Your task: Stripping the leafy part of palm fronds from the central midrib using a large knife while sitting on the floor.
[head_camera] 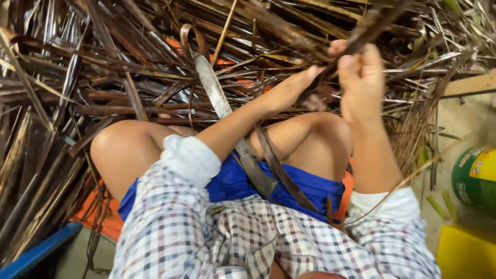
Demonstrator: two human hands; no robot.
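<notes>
We look down on a seated person whose bare knees rise in front of a great heap of dry brown fronds (103, 67), and we place everything against that heap. The right hand (361, 82) is raised at the heap's near edge, its fingers curled tight around a dark strip (369, 28) that runs up and away toward the top right. The left hand (289, 88) reaches in just beside it, fingers pressed together and pinching the same strip lower down, where it dips toward the knees. A long blade (212, 88), grey and worn, lies tilted from the heap down across the lap, passing under the left forearm, its handle (258, 175) resting on the blue shorts (232, 183). A flat brown strip (284, 175) trails beside the handle over the lap. To the right of the heap, on the floor, stands a round green container (467, 178) with a yellow label, and nearer to us a flat yellow thing (465, 256) shows at the corner. Left of the heap's near edge a blue bar (41, 253) slants across.
</notes>
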